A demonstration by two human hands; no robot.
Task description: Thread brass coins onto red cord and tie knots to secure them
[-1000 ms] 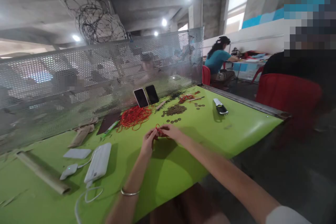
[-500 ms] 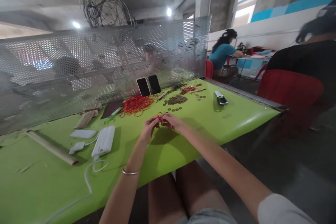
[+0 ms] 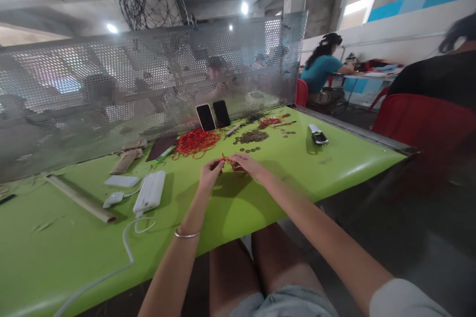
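Note:
A small piece of red cord (image 3: 226,159) is stretched between my two hands, above the green table (image 3: 238,218). My left hand (image 3: 211,172) pinches its left side. The fingers of my right hand (image 3: 245,164) are closed on its right side, and red strands show under them. Beyond my hands lie a pile of red cord (image 3: 197,142) and a heap of round, coin-like pieces (image 3: 253,136), with several more pieces in a short row in front of the heap.
Two phones (image 3: 206,117) lean near the perforated metal screen (image 3: 148,84). To the left are a white power bank (image 3: 149,191) with its cable and a cardboard tube (image 3: 81,199). A silver-and-black device (image 3: 318,135) lies to the right. Other people sit beyond the table.
My hands have drawn slightly apart, and the red cord between them shows more. The camera view has shifted a little, so the table items appear slightly higher and the right-side ones farther right.

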